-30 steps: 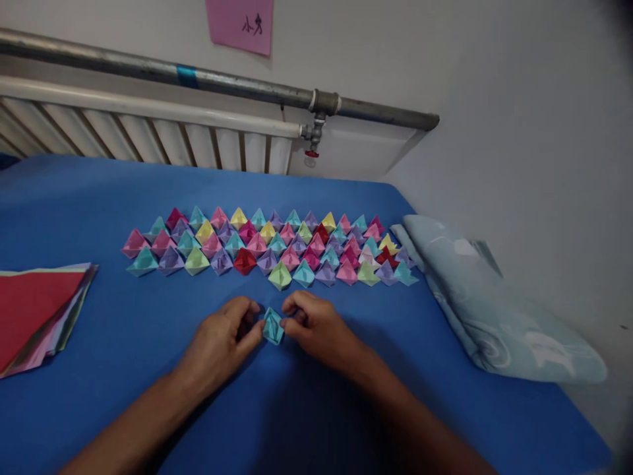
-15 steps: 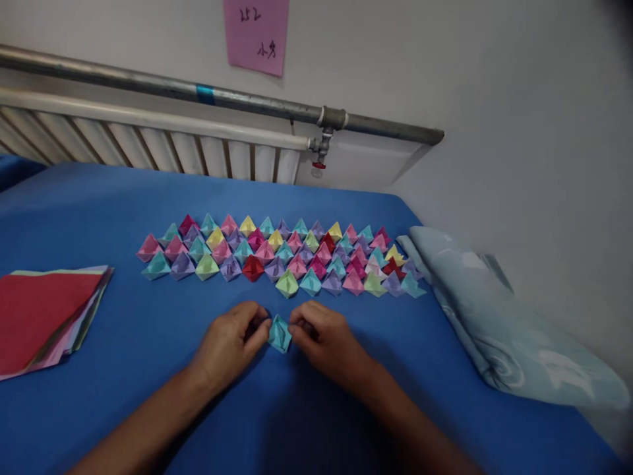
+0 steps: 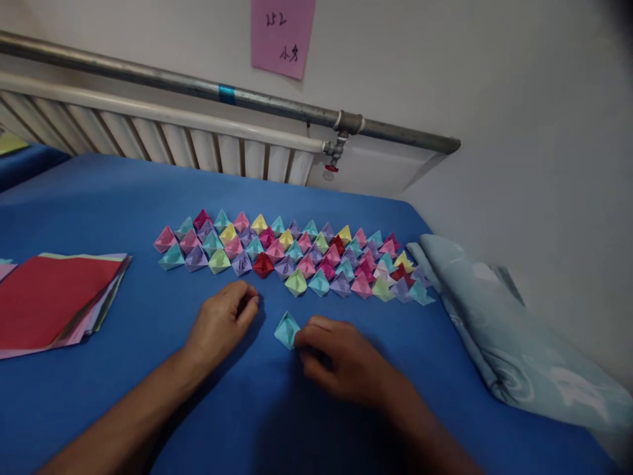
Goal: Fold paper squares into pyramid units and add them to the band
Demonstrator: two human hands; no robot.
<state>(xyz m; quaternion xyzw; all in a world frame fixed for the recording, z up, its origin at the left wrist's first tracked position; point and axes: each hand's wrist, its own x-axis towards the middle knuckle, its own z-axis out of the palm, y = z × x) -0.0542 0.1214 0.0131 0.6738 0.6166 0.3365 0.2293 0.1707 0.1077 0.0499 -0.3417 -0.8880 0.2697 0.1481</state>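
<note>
A small turquoise folded paper boat [image 3: 287, 330] is between my hands, low over the blue surface. My right hand [image 3: 336, 356] pinches its right edge between thumb and fingers. To the left, apart from the boat, my left hand [image 3: 225, 316] is curled with thumb and fingertips together and nothing visible in it. Just beyond my hands lie rows of paper boats in pink, purple, yellow, green, red and turquoise, with a red boat [image 3: 263, 265] and a light green boat [image 3: 297, 282] in the nearer rows.
A stack of coloured paper [image 3: 59, 297], red on top, lies at the left on the blue surface [image 3: 208, 422]. At the right is a folded pale green cloth [image 3: 494, 336]. A white radiator [image 3: 202, 145] and a metal pipe [image 3: 163, 74] run along the wall behind.
My left hand has let go of the turquoise paper boat and moved away to the left. My right hand keeps hold of it. The view has shifted slightly left.
</note>
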